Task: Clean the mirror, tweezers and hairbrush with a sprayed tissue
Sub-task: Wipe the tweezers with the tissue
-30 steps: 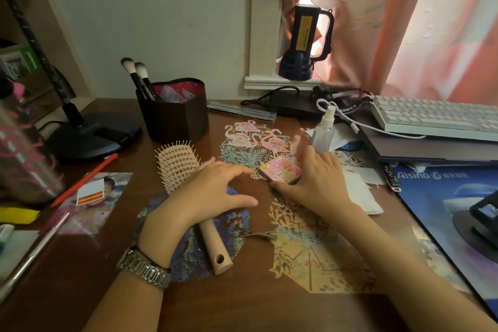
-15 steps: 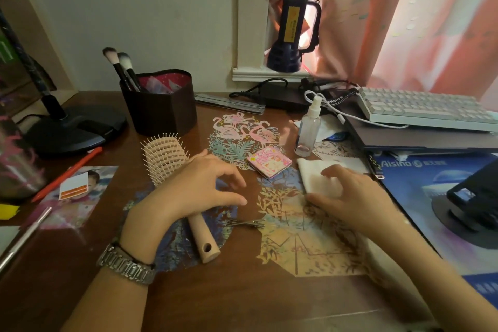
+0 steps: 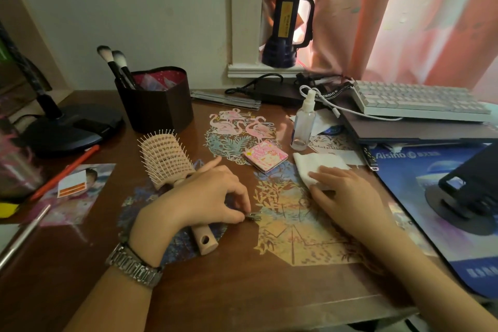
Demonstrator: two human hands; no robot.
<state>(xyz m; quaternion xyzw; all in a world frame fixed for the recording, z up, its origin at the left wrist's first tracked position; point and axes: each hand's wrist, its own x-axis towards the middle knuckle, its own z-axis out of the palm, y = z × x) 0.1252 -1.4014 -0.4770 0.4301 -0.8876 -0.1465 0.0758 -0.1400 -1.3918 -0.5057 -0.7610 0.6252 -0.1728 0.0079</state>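
A small pink compact mirror lies closed on the wooden desk, past both hands. The beige hairbrush lies bristles up, its handle passing under my left hand. That hand's thumb and fingers pinch the metal tweezers, which still rest on the desk. My right hand lies flat with its fingers on the white tissue, right of the mirror. A clear spray bottle stands upright behind the tissue.
A dark brush holder stands at the back left beside a black lamp base. A white keyboard on a laptop fills the back right, and a blue mat with a black stand lies at the right. An orange pencil and a photo lie at the left.
My right hand let go of the mirror and moved right onto the tissue. My left hand slid down the brush handle and pinched the tweezers.
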